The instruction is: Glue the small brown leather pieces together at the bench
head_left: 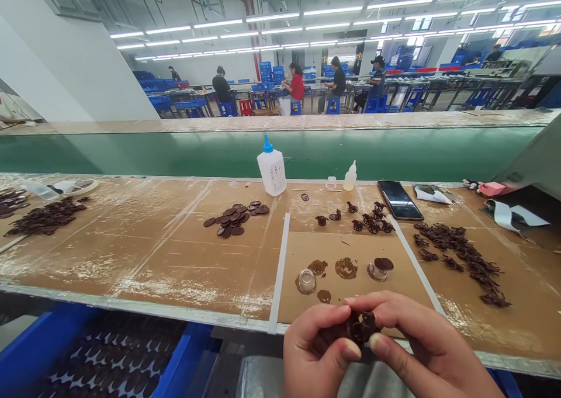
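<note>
- Two bare hands at the bottom of the view: left hand [313,351] and right hand [421,345], both curled inward, thumbs and fingertips gripping the same object.
- One dark brown piece [358,328] between them, held just past the bench's near edge: lumpy, matte, with small rounded lobes (exact shape partly hidden by the fingers).
- One sheet of brown kraft paper [350,269] directly ahead of the hands, smeared with three brown patches of glue-like residue [346,267].
- Two small glass cups [306,281] on that sheet, both stained brown, one topped by a dark disc.
- About eight small dark assembled pieces [371,225] just beyond the sheet, loosely scattered.
- One pile of flat dark discs [230,218] to the left, too overlapped for an exact count.
- Two larger heaps of dark pieces: one on the right [460,258], one at the far left [46,218].
- One white glue bottle with a blue nozzle [272,167], upright at the back, plus one smaller clear bottle [349,177].
- One black phone [400,200], lying flat at the back.
- One blue crate [87,351] below the bench at the left, packed with rows of dark pieces.
- Five seated co-workers [335,82] far off, beyond a green divider [263,152].
</note>
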The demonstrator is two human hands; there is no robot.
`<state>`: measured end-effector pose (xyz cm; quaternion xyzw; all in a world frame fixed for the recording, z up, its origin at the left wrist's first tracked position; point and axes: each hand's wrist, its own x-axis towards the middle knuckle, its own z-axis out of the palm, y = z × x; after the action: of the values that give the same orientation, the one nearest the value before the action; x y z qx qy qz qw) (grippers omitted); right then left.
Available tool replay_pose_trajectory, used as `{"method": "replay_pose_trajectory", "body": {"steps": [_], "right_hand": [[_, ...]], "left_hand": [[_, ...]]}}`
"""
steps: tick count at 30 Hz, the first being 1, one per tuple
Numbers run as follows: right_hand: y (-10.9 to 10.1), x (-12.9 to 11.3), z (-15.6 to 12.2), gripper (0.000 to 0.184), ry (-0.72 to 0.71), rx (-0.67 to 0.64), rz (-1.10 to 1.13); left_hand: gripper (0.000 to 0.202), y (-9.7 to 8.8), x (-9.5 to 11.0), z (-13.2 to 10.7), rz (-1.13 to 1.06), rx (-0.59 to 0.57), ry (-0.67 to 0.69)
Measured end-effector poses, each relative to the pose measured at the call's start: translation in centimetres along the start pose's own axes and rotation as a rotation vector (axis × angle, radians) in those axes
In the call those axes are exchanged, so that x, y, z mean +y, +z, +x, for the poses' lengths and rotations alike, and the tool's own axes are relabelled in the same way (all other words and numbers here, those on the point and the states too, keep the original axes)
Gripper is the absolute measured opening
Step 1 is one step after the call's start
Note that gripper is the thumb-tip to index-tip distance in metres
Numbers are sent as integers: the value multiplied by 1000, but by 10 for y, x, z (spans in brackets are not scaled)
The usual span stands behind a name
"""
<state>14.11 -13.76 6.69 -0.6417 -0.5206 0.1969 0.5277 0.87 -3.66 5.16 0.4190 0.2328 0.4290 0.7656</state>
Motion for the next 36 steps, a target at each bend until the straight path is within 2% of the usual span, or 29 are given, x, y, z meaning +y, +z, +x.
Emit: {"method": "replay_pose_trajectory", "body": {"steps": [6, 9, 13, 15, 21, 25, 28, 36], "right_hand": [[0, -9, 5, 9, -78, 36, 12], [-3, -10, 7, 8, -95, 10, 20], [-7, -16, 15, 5, 0, -83, 69], [-8, -24, 22, 10, 64, -108, 148], [-11, -46, 45, 16, 218, -199, 365], [-9, -47, 52, 15, 241, -250, 494], [-7, -48, 53, 15, 232, -260, 509], [-8, -56, 48, 13, 186, -231, 417]], "left_hand": [[30, -2, -2, 0, -14, -32, 16], [28, -6, -4, 3, -10, -58, 39], [24, -11, -6, 7, 11, -158, 100], [23, -11, -6, 10, 6, -177, 128], [22, -13, -6, 12, -18, -115, 138], [28, -11, -6, 8, -16, 78, 70], [33, -2, -2, 5, -26, 199, 70], [33, 13, 7, 4, -58, 173, 194]]}}
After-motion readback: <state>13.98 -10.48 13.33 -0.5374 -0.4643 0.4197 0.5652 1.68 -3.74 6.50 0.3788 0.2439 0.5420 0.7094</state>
